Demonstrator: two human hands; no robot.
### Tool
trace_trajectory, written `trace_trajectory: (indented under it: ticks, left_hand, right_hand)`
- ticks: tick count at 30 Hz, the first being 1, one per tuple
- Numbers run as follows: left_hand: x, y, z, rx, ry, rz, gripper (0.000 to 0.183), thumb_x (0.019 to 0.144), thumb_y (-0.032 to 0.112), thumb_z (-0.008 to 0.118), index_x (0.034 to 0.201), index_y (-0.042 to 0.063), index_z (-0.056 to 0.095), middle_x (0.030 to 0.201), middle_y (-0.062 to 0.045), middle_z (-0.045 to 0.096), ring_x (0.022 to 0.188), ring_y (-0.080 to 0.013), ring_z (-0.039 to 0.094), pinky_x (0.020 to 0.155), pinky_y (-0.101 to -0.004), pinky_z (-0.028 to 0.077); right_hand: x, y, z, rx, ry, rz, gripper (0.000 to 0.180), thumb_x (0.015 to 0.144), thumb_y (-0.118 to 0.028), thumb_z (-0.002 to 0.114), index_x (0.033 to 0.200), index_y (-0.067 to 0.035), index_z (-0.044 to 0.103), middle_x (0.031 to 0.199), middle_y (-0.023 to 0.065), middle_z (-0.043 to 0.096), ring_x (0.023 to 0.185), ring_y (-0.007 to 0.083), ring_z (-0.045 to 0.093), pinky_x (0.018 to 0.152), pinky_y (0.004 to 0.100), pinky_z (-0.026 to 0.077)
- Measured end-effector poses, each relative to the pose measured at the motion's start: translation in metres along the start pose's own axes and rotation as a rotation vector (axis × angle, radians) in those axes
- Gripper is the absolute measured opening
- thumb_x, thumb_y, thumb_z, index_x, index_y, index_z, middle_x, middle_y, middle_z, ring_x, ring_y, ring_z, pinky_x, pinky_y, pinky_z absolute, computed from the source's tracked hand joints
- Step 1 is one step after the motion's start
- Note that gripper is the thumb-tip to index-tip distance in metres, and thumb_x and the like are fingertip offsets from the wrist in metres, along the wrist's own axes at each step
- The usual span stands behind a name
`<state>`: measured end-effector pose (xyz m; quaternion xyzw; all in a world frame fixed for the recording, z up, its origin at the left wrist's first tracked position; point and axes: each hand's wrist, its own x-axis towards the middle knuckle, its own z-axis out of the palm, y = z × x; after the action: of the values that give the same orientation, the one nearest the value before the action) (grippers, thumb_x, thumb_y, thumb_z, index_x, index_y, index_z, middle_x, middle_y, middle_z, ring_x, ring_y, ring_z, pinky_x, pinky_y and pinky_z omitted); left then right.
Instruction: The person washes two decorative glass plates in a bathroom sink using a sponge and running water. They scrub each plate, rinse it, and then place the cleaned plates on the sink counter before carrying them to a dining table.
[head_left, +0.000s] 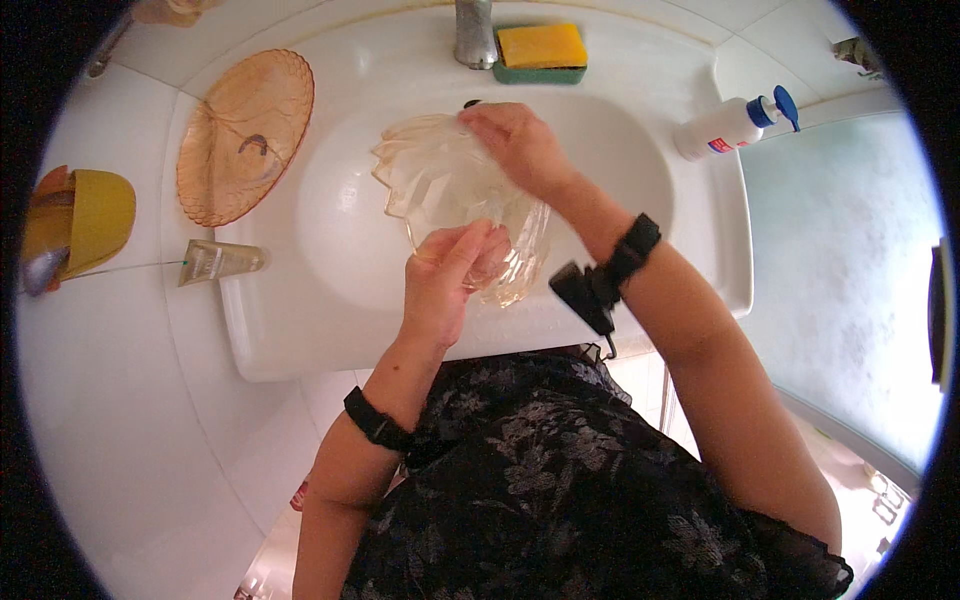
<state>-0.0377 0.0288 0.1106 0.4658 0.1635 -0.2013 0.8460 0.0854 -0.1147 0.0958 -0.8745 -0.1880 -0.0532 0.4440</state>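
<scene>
A clear, faintly amber glass dish (442, 176) with a jagged, pointed rim is held tilted over the basin of a white washbasin (330, 330). My left hand (461, 262) grips its near edge, thumb on top. My right hand (517, 142), slightly blurred, is at the dish's far upper edge with its fingers bent together; whether they hold anything is hidden. Beyond it stands the metal faucet (475, 37). A yellow sponge (542, 46) lies on a green soap dish (540, 73) beside the faucet. Black straps with a small device are on my forearms.
An oval, peach-tinted glass plate (244, 142) rests on the left rim against the tiles. A squeeze tube (221, 262) lies below it. On the right rim is a white pump bottle (712, 129) with a blue top. A yellow holder (101, 217) hangs on the left wall.
</scene>
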Motion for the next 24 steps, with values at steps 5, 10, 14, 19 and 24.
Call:
trace_trajectory:
  ticks: [5, 10, 14, 19, 24]
  left_hand:
    - [0.0, 0.002, -0.004, 0.001, 0.004, -0.006, 0.027, 0.087, 0.017, 0.053, 0.105, -0.002, 0.051, 0.101, -0.014, 0.059, 0.089, -0.0216, 0.06, 0.078, -0.0352, 0.05]
    - [0.004, 0.003, -0.011, 0.074, 0.023, 0.026, 0.023, 0.085, 0.019, 0.057, 0.096, -0.001, 0.054, 0.089, -0.009, 0.061, 0.078, -0.0146, 0.058, 0.072, -0.032, 0.051]
    - [0.012, 0.004, -0.019, 0.022, -0.225, -0.023, 0.021, 0.083, 0.018, 0.059, 0.094, 0.001, 0.055, 0.086, -0.007, 0.061, 0.074, -0.013, 0.058, 0.069, -0.0302, 0.051]
    - [0.003, -0.001, -0.01, 0.105, -0.003, 0.025, 0.022, 0.081, 0.015, 0.06, 0.095, -0.002, 0.054, 0.092, -0.011, 0.062, 0.079, -0.0157, 0.06, 0.071, -0.0309, 0.051]
    - [0.005, -0.006, -0.011, 0.185, 0.027, 0.137, 0.02, 0.08, 0.013, 0.061, 0.089, -0.004, 0.054, 0.091, -0.015, 0.062, 0.079, -0.0179, 0.062, 0.07, -0.0294, 0.051]
  right_hand:
    - [-0.019, -0.024, 0.009, -0.101, 0.043, -0.377, 0.028, 0.077, -0.019, 0.055, 0.103, -0.011, 0.059, 0.108, 0.0084, 0.057, 0.102, 0.0282, 0.052, 0.089, 0.0389, 0.04]
    - [-0.004, -0.067, 0.014, -0.385, -0.26, -0.684, 0.028, 0.081, -0.02, 0.048, 0.106, -0.011, 0.056, 0.117, 0.009, 0.052, 0.108, 0.0251, 0.049, 0.094, 0.0371, 0.037]
    - [0.041, -0.016, 0.009, -0.344, -0.395, -0.227, 0.033, 0.086, -0.019, 0.042, 0.115, -0.007, 0.052, 0.119, 0.0116, 0.051, 0.111, 0.0288, 0.047, 0.096, 0.0359, 0.035]
    - [0.01, -0.047, 0.023, -0.491, -0.375, -0.434, 0.039, 0.082, -0.018, 0.046, 0.119, -0.006, 0.047, 0.123, 0.0098, 0.048, 0.116, 0.0273, 0.042, 0.097, 0.0397, 0.034]
    - [0.004, -0.08, 0.016, -0.505, -0.469, -0.552, 0.04, 0.081, -0.02, 0.048, 0.119, -0.007, 0.048, 0.122, 0.0098, 0.049, 0.116, 0.0266, 0.042, 0.097, 0.0395, 0.033]
